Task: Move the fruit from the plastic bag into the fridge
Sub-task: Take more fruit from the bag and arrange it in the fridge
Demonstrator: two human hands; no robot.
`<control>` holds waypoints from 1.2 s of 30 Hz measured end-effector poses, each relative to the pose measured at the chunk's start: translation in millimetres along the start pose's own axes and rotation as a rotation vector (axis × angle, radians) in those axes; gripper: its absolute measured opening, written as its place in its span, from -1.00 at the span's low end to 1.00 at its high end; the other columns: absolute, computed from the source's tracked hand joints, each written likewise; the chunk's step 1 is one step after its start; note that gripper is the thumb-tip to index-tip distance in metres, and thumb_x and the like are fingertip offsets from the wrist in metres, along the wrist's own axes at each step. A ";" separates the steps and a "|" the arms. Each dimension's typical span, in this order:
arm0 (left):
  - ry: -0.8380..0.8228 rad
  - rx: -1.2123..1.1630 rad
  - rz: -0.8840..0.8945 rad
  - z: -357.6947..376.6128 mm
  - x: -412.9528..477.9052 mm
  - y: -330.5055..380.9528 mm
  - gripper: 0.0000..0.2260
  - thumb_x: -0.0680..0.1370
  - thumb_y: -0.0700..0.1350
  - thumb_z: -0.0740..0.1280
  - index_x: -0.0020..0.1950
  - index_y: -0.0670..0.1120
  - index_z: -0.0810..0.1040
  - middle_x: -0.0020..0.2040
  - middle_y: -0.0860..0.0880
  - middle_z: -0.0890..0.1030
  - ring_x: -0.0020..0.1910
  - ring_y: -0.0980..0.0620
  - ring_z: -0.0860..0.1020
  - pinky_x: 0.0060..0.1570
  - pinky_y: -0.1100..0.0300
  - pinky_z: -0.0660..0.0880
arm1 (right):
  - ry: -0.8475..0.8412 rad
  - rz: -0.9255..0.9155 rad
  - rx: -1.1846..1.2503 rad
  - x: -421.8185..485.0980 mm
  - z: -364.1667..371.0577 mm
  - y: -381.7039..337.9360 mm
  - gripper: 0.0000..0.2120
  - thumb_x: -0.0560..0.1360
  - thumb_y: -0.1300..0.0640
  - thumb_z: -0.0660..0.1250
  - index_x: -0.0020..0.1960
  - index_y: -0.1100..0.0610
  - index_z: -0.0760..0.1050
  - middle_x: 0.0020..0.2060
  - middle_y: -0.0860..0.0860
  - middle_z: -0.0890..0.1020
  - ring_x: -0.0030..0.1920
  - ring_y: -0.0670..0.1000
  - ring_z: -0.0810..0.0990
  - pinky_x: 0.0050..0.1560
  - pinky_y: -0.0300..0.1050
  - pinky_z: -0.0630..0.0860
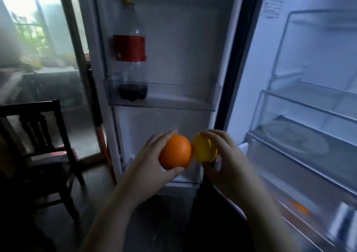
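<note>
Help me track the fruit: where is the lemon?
In the head view, low centre: the right hand holds the lemon beside the orange in the left hand, before the open fridge door.

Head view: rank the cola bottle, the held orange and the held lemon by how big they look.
1. bottle, largest though farther away
2. orange
3. lemon, partly covered, so the gap to the orange is unsure

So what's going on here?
A person stands at an open white fridge. Their left hand holds a round orange fruit and their right hand holds a yellow lemon, both in front of the open door, not yet inside. A blurred orange thing already lies low in the fridge.
</note>
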State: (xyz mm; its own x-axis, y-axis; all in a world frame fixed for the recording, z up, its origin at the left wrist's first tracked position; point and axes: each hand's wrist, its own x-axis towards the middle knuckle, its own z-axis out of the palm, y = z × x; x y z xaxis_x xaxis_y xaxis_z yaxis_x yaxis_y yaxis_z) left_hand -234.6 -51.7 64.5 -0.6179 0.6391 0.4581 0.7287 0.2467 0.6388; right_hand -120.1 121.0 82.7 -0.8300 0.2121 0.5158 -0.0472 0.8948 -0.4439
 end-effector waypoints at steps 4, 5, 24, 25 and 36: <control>-0.105 -0.091 0.063 63.3 16.5 39.6 -0.28 0.38 0.03 0.50 0.38 0.39 0.18 0.28 0.52 0.16 0.18 0.52 0.25 -0.01 0.56 0.25 | 0.051 0.085 -0.003 -43.5 -48.4 45.4 -0.39 0.36 0.26 0.43 0.36 0.01 0.36 0.30 -0.12 0.39 0.28 -0.12 0.38 0.23 -0.36 0.32; -0.137 -0.110 0.072 78.8 19.6 48.9 -0.28 0.38 0.02 0.50 0.37 0.40 0.18 0.28 0.54 0.15 0.18 0.53 0.25 0.01 0.52 0.27 | 0.064 0.109 0.004 -55.3 -58.6 56.4 -0.40 0.37 0.26 0.42 0.36 0.02 0.36 0.30 -0.12 0.39 0.29 -0.12 0.38 0.24 -0.31 0.34; -0.640 -0.270 0.451 300.2 77.1 175.5 -0.33 0.33 -0.03 0.47 0.38 0.21 0.30 0.32 0.28 0.32 0.27 0.36 0.31 0.13 0.51 0.27 | 0.282 0.614 -0.198 -210.0 -177.5 177.1 -0.43 0.39 0.22 0.36 0.36 -0.05 0.33 0.27 -0.19 0.35 0.30 -0.14 0.35 0.25 -0.21 0.36; -0.664 -0.278 0.465 307.6 81.4 177.5 -0.33 0.34 -0.04 0.48 0.39 0.21 0.30 0.32 0.28 0.32 0.27 0.36 0.31 0.14 0.50 0.27 | 0.281 0.637 -0.205 -211.8 -179.6 182.3 -0.42 0.39 0.22 0.37 0.36 -0.05 0.33 0.28 -0.18 0.35 0.30 -0.14 0.35 0.26 -0.20 0.36; -0.843 -0.142 0.452 351.8 153.4 136.9 -0.31 0.35 0.05 0.51 0.38 0.26 0.25 0.31 0.28 0.30 0.22 0.27 0.35 0.17 0.24 0.37 | 0.273 0.768 -0.306 -187.8 -203.6 257.3 -0.42 0.42 0.21 0.37 0.38 -0.04 0.30 0.30 -0.12 0.36 0.29 -0.06 0.36 0.20 -0.07 0.42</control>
State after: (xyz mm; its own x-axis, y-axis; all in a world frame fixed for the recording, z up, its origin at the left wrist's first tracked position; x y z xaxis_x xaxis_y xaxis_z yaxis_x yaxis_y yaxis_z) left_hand -125.7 336.4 4.8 0.1674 0.9785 0.1206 0.7687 -0.2061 0.6054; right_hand 136.7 391.4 20.8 -0.4070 0.8520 0.3292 0.6551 0.5234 -0.5448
